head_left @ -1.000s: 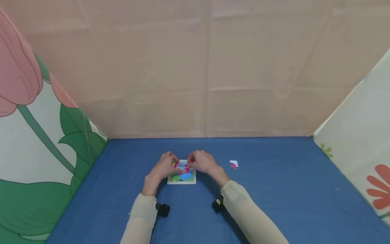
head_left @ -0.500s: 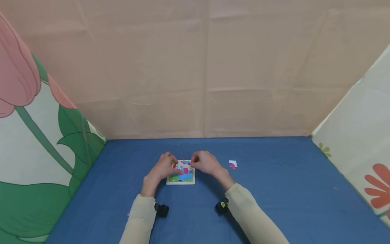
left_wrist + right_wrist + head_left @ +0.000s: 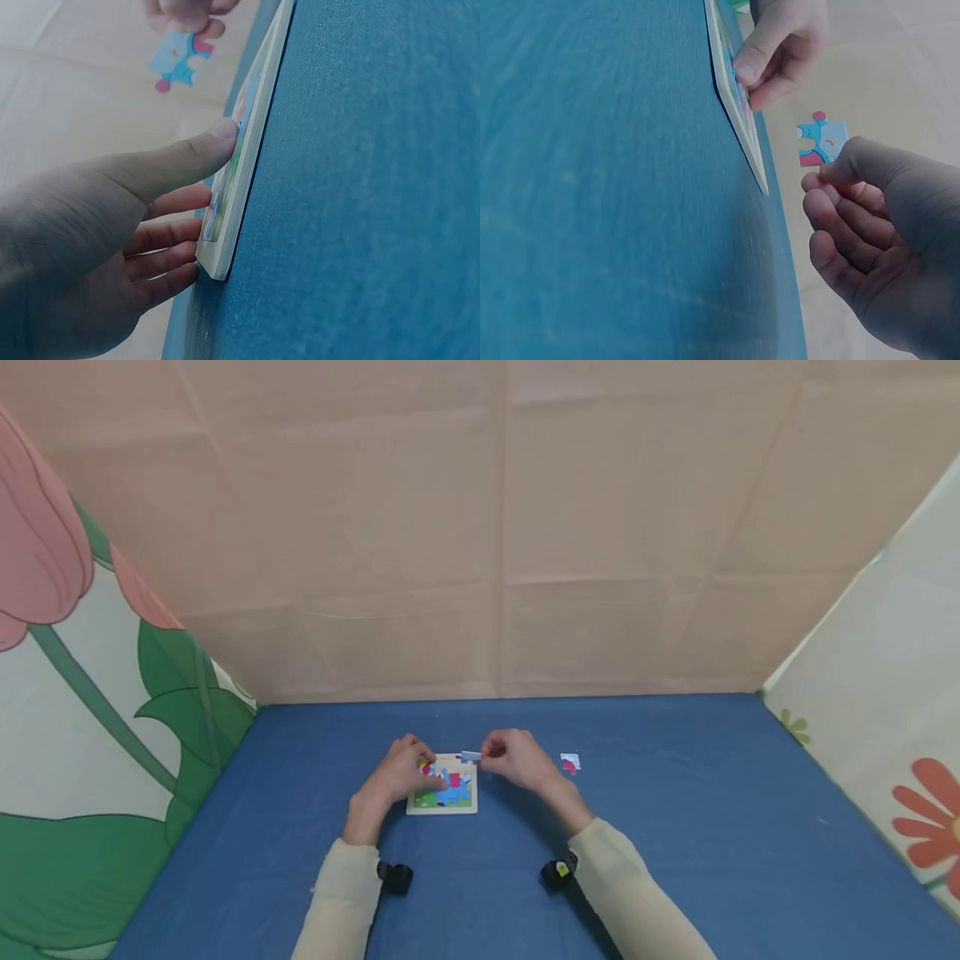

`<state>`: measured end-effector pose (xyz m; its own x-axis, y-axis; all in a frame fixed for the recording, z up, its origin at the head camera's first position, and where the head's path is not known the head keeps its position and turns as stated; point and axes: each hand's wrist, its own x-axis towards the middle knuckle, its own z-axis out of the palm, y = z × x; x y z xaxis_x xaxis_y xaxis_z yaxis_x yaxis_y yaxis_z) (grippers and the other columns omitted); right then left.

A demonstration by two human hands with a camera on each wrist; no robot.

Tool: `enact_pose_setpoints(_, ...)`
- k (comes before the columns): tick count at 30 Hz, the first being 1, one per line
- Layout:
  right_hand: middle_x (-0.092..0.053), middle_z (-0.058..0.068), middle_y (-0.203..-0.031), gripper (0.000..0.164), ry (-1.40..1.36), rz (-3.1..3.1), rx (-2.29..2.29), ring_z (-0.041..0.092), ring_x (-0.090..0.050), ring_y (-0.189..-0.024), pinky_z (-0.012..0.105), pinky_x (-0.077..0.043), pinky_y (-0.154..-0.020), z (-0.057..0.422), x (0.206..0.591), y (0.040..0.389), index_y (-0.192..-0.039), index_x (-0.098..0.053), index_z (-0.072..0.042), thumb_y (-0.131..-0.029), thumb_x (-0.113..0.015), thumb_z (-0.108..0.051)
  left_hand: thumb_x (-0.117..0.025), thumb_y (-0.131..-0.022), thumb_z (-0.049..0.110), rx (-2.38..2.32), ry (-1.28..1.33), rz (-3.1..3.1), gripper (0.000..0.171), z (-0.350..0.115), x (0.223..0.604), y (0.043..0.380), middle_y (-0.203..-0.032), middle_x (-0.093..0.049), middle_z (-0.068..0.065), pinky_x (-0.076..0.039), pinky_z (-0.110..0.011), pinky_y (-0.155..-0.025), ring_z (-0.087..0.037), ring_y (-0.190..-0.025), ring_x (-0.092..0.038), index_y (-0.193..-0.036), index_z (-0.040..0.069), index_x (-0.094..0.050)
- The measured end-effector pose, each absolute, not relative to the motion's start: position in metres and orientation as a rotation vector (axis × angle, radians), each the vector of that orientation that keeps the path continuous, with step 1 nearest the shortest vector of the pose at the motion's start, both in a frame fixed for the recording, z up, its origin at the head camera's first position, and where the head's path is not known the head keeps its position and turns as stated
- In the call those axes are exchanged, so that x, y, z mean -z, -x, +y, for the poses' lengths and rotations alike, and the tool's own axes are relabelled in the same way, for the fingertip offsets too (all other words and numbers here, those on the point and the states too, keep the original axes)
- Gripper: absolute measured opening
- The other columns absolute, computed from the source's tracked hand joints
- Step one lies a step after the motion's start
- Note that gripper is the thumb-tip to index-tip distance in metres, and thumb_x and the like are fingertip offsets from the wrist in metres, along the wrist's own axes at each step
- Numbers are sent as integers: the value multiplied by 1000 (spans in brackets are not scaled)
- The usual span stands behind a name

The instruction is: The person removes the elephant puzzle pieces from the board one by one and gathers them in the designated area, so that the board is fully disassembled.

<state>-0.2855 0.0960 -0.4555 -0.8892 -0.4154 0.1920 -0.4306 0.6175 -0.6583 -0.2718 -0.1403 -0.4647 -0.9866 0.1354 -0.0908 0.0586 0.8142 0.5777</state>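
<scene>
A small jigsaw puzzle board (image 3: 442, 812) with a pale rim lies flat on the blue table. Colourful pieces fill its lower and middle part; bare backing shows along its upper part. My left hand (image 3: 392, 782) rests over the board's left side, thumb pressing on the picture, fingers at the edge. Pinched between thumb and fingertips of my right hand (image 3: 521, 762) is a puzzle piece (image 3: 829, 137), light blue with pink parts, raised just off the board's upper right corner. The left wrist view shows that same puzzle piece (image 3: 178, 61) apart from the board.
To the right of my right hand, white and pink puzzle material (image 3: 570, 763) lies on the blue tablecloth (image 3: 675, 827). A beige sheet (image 3: 495, 527) rises behind the table. Printed flower panels (image 3: 60, 735) stand at both sides.
My right hand has drawn back rightward from the board with the puzzle piece, which now shows clearly at the upper right corner. Bare backing is exposed there. The left hand stays on the board.
</scene>
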Motion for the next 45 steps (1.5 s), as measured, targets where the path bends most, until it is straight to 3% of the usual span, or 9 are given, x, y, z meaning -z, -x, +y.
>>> enact_pose_setpoints(18, -66, -4, -75, 6, -635, -2826, -1207, 9, -58, -66, 25, -47, -60, 130, 454, 279, -81, -67, -15, -84, -73, -12, -86, -76, 38, -896, -153, 2864, 51, -139, 463, 271, -127, -53, -5, -43, -50, -104, -25, -121, -44, -115, 11, -70)
enact_pose_setpoints(30, -69, -2, -84, 7, -671, -2864, -1286, 11, -61, -75, 27, -52, -67, 149, 452, 280, -90, -71, -10, -89, -72, -16, -86, -76, 39, -900, -167, 2872, 51, -140, 464, 270, -126, -54, -5, -43, -50, -104, -25, -121, -44, -115, 11, -70)
enact_pose_setpoints(45, -69, 3, -89, 4, -563, -2831, -1353, 15, -63, -77, 30, -54, -68, 173, 453, 285, -96, -70, -12, -93, -69, -14, -86, -76, 39, -904, -220, 2883, 52, -142, 467, 272, -124, -55, -5, -44, -48, -102, -24, -118, -45, -116, 10, -70)
